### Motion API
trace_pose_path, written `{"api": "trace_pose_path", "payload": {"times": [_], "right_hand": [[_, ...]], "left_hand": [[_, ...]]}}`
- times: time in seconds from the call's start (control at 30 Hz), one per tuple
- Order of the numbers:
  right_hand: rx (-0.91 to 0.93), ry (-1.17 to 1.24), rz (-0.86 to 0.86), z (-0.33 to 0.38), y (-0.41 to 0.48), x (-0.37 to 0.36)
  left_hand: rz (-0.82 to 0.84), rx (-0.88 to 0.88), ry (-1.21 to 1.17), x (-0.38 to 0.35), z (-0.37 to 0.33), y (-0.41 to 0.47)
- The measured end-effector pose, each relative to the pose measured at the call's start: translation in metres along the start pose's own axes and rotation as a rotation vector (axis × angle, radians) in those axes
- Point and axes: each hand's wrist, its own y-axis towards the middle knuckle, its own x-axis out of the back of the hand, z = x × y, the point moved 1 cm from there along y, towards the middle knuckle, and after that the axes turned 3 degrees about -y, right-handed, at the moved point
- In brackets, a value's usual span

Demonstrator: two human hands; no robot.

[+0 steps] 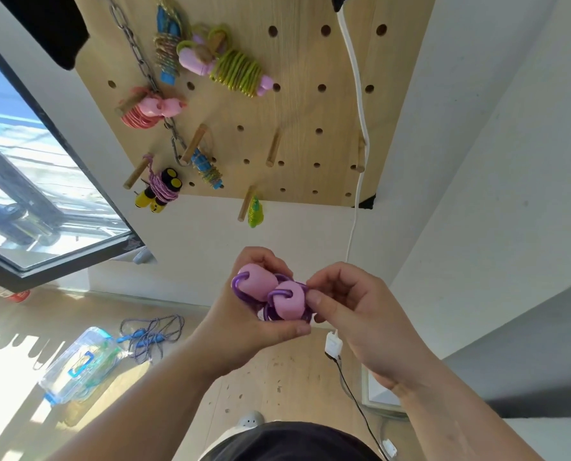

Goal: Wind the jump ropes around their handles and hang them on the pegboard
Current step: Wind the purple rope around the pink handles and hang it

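Pink handles gripped by left hand, right hand pinching

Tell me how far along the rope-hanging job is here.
Done: several wound ropes hang on the pegboard, such as the pink bundle. In hand: the left hand grips the pink handles; the right hand pinches the purple rope. Left: hanging it, plus the loose blue-handled rope on the floor.

The left hand wraps the pink handles, hiding all but their rounded ends. Most of the purple rope wound on them lies behind fingers. The right hand pinches the rope, covering that stretch. The pegboard and its topmost blue-handled rope run off the upper edge. Glare blurs the contents of the plastic box.
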Motion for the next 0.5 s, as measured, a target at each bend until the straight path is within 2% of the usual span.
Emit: {"api": "trace_pose_path", "payload": {"times": [0.07, 0.13, 0.27, 0.4, 0.5], "right_hand": [[0.028, -0.013, 0.027, 0.000, 0.001, 0.000], [0.092, -0.133, 0.046, 0.000, 0.003, 0.001], [0.353, -0.406, -0.051, 0.002, 0.006, 0.007], [0.337, -0.465, -0.097, 0.003, 0.009, 0.008], [0.359, -0.623, -0.118, 0.002, 0.017, 0.008]], "left_hand": [[0.015, 0.016, 0.031, -0.001, -0.001, -0.003], [0.023, 0.026, 0.037, -0.002, -0.003, -0.004], [0.069, 0.040, 0.034, 0.000, -0.002, -0.005], [0.156, 0.148, -0.222, 0.001, 0.001, -0.002], [0.112, 0.229, -0.217, 0.001, 0.000, 0.005]]}}
